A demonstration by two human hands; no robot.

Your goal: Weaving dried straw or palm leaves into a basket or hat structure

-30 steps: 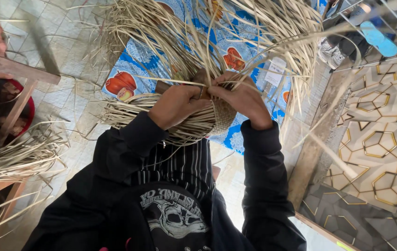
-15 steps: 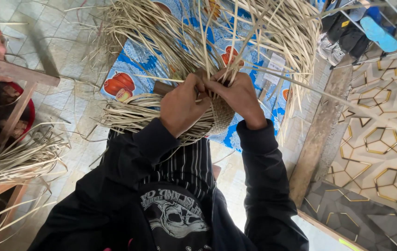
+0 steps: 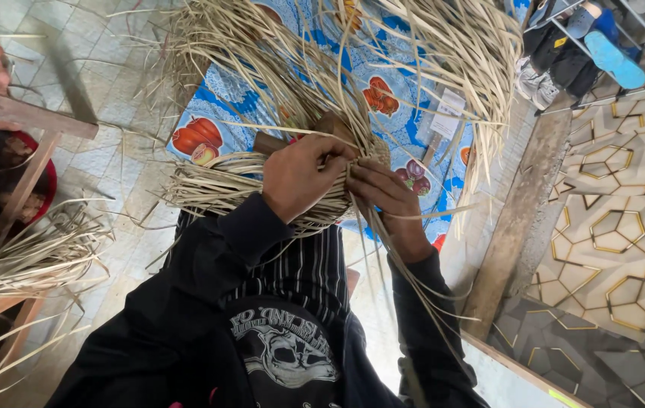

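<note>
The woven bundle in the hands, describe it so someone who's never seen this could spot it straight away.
Start at the blue fruit-patterned cloth spread on the tiled floor. Above it, both hands, left hand and right hand, meet on the woven bundle of pale straw strips. Unlike the loose strips lying at the far left, its strips are packed crosswise into a tight band.

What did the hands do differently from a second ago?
The left hand slid across the woven straw piece and now meets the right hand, fingers pinching strips together at the middle. Both grip straw as before. The blue fruit-print cloth and side straw bundle stayed put.
</note>
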